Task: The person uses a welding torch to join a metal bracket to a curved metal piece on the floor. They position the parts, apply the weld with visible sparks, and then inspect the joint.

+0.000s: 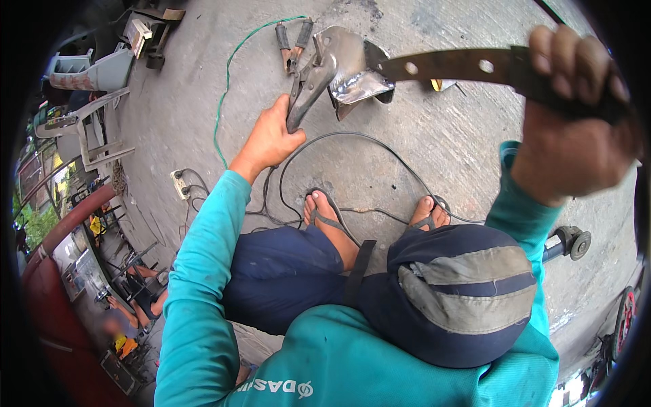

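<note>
My left hand (270, 138) is closed around the handles of locking pliers (313, 87). Their jaws are at the upper left of a bent, shiny steel bracket (352, 61) with folded plates, lying on the concrete. A dark flat metal bar (451, 66) with several holes is gripped near its right end by my right hand (576, 115), raised and slightly blurred. The bar's far end reaches the bracket's right side; whether it touches or is joined there I cannot tell. Just left of the bracket lies a spring clamp (293, 46) with dark grips, a green wire (224, 88) running near it.
Dark cables (366, 136) loop across the floor around my feet (325, 210). A power outlet strip (180, 184) lies to the left, an angle grinder (569, 243) to the right. Scrap frames and a chair (91, 132) stand at far left; another person (129, 319) sits lower left.
</note>
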Available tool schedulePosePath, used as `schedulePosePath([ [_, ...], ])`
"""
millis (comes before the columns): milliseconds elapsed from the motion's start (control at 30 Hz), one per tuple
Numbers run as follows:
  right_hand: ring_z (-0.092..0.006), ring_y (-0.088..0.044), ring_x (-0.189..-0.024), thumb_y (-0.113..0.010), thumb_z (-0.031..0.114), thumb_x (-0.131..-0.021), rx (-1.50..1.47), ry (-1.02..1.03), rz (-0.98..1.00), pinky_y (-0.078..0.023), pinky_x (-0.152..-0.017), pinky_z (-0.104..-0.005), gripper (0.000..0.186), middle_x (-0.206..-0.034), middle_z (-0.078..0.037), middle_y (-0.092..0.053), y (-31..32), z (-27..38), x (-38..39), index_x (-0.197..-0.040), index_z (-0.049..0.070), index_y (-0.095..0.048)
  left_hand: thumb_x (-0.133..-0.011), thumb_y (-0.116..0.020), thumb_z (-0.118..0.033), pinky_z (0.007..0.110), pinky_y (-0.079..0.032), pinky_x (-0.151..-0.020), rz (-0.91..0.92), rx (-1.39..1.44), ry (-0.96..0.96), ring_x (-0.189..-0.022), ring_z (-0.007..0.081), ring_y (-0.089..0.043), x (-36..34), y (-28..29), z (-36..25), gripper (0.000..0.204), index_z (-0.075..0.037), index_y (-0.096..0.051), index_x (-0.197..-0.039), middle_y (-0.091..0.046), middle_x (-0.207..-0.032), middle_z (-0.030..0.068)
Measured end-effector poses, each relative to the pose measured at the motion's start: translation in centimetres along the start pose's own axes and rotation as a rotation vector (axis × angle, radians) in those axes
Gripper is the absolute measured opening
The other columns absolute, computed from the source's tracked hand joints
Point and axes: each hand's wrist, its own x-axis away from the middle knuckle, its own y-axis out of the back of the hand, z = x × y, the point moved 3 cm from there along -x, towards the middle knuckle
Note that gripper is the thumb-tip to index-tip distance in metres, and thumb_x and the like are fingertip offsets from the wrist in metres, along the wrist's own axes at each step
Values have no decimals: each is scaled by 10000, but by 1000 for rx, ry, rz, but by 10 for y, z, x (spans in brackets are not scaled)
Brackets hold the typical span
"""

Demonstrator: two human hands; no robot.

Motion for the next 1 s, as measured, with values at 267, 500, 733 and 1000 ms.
schedulePosePath([
  [267, -259, -557, -833, -346, 481, -1157, 274, 24, 88, -508, -921, -552, 405, -855, -91, -500, -6, -54, 19, -1029, 114, -460, -799, -740, -176, 422, -550, -829, 4, 18, 79, -859, 327, -690, -1, 0, 4, 545, 81, -538, -1236, -683, -924, 206],
  [500, -186, -459, -679, -424, 461, -1141, 308, -15, -183, -428, -672, -365, 419, -748, -25, -445, 22, 36, 16, -965, 99, -542, -852, -753, -122, 386, -584, -687, 65, 316, 319, -750, 246, -690, -2, 2, -8, 609, 122, -508, -1354, -668, -905, 124],
  [733, -134, -418, -574, -521, 404, -1124, 423, -185, -472, -366, -528, -304, 390, -682, -4, -415, 28, 34, 48, -874, 105, -508, -919, -628, -114, 328, -579, -610, 369, 1640, 702, -660, 158, -620, -7, -6, -17, 483, 103, -533, -1340, -626, -870, 62],
  [1000, -140, -432, -576, -488, 418, -1132, 451, -294, -550, -423, -571, -316, 428, -676, -12, -407, 30, 28, 53, -828, 120, -437, -912, -621, -190, 369, -659, -786, 615, 1825, 701, -889, 196, -720, 18, -60, -72, 558, 112, -565, -1378, -711, -1005, 88],
])
